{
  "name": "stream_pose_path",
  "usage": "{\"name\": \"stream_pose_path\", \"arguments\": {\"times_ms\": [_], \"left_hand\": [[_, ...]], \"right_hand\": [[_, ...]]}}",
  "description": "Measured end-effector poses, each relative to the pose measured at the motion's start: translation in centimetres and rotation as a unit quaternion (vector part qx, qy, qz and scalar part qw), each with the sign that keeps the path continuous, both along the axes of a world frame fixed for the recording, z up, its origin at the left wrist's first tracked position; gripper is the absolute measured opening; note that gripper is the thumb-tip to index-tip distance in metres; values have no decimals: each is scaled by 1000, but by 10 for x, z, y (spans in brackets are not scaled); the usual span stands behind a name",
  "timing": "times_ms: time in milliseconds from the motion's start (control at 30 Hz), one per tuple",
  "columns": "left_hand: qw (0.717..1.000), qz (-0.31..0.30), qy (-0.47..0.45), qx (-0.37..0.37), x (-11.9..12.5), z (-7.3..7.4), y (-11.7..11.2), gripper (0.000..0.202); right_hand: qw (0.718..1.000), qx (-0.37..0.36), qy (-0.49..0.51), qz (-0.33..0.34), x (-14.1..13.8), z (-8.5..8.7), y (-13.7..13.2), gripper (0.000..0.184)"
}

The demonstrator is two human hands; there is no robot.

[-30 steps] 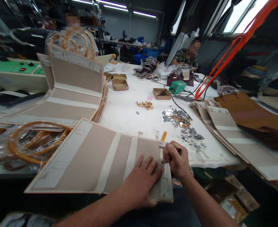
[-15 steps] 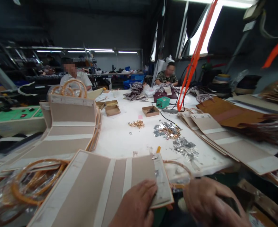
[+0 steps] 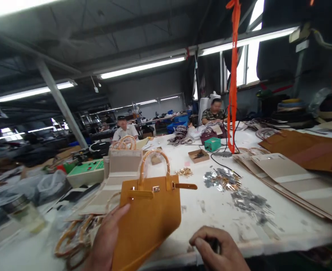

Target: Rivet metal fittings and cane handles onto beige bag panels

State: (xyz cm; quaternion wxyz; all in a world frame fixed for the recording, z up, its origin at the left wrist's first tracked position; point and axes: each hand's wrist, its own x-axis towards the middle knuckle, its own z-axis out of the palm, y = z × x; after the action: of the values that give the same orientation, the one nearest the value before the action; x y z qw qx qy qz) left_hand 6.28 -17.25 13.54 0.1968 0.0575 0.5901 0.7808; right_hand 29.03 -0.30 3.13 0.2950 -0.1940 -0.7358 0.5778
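Observation:
My left hand (image 3: 109, 235) grips the left edge of a tan leather handbag panel (image 3: 151, 210), thumb on its outer face. The panel is raised over the table's near edge, with a plastic-wrapped loop handle (image 3: 141, 169) on top. A metal clasp (image 3: 156, 189) and a narrow strap (image 3: 186, 186) sit near its upper edge. My right hand (image 3: 216, 246) is curled by the table edge around a dark object (image 3: 217, 246); its kind is hidden by the fingers. Right of the panel lie silver and gold metal pieces (image 3: 222, 179) and a heap of flat silver plates (image 3: 252, 205).
Stacked beige-lined panels (image 3: 124, 162) stand behind on the left, others (image 3: 290, 177) lie right. A small cardboard box (image 3: 199, 156), a green box (image 3: 212, 144) and a hanging orange strip (image 3: 233, 75) are farther back. Two people (image 3: 125, 130) (image 3: 215, 113) sit across the table.
My left hand has turned the panel from its beige lining to its tan outer face and lifted it upright. My right hand has moved left. The view has tilted up and swung left.

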Motion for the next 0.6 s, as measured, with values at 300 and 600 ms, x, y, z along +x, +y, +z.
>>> {"name": "stream_pose_path", "arguments": {"times_ms": [300,600], "left_hand": [[993,-69,-64,71,-12,13,-12,50],[985,-40,153,74,3,19,14,39]], "right_hand": [[966,107,236,18,-38,35,-20,28],[914,274,278,-108,-54,69,-19,53]]}}
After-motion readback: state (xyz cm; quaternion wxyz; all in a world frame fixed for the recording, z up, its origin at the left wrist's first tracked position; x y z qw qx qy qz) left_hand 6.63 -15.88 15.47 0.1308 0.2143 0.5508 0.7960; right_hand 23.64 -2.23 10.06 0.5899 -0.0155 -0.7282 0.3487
